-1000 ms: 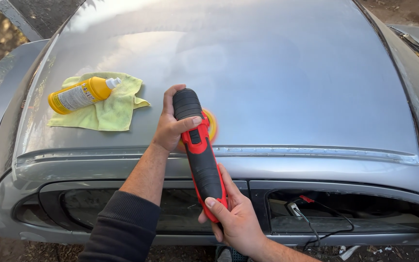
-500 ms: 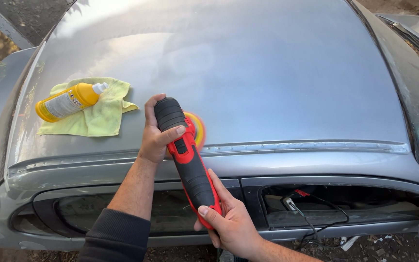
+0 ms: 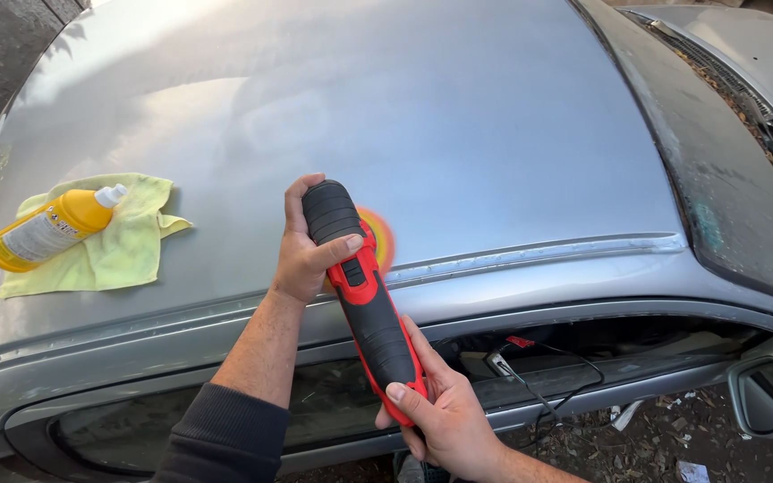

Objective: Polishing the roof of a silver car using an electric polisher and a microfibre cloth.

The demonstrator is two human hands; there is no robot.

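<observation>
Polisher (image 3: 364,304), red and black, lies angled on the grey car roof (image 3: 494,134) near its side edge, orange pad (image 3: 381,234) pressed to the paint. Left hand (image 3: 301,250) clasps the black head, fingers wrapped shut; right hand (image 3: 445,416) grips the handle's rear. Polishing looks underway; steady, even pressure seems needed. Bottle (image 3: 46,228) rests on a yellow cloth (image 3: 118,246), well apart.

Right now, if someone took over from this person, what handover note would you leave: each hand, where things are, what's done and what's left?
Left hand: gripping the head of the red-and-black polisher.
Right hand: holding its rear handle.
Orange pad: on the grey car roof, near the side edge above the door.
Yellow bottle: lying on the yellow cloth, on the roof beside the left hand.
Done: cannot tell how much is polished.
Left: roof looks dull and hazy across most of it.
</observation>
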